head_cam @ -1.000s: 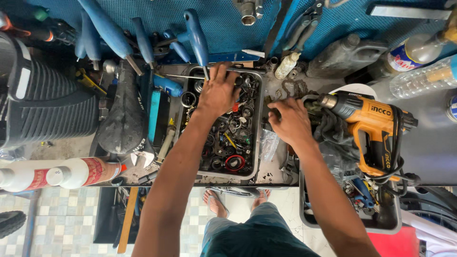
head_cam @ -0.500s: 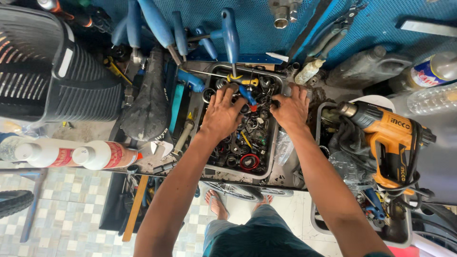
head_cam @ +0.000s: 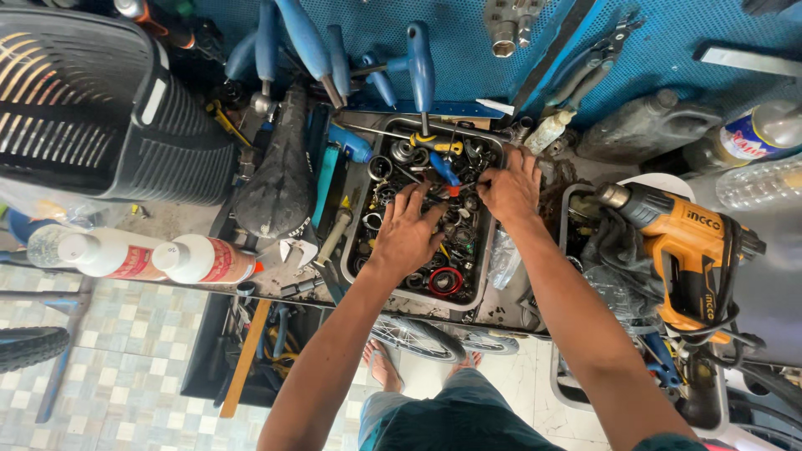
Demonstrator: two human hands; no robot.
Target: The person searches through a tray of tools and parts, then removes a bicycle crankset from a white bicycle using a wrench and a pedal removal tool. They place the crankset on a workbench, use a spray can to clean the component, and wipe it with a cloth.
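A grey metal tray [head_cam: 357,219] full of small bicycle parts, rings, bolts and bits sits on the cluttered bench in the middle of the head view. My left hand [head_cam: 407,231] lies palm down on the parts in the tray's middle, fingers spread. My right hand [head_cam: 511,185] rests over the tray's upper right corner, fingers curled down among the parts; whether it grips anything is hidden. A small blue and yellow tool [head_cam: 441,155] lies in the tray just beyond both hands.
An orange heat gun [head_cam: 689,250] rests on a bin at the right. Blue-handled tools [head_cam: 419,63] hang on the blue pegboard behind. A black saddle [head_cam: 280,179] and black basket [head_cam: 100,108] stand left, with white bottles [head_cam: 200,259] at the bench edge.
Both hands have come closer together inside the tray; the right hand moved left from the tray's outer side to its upper right corner. The camera view shifted right and down.
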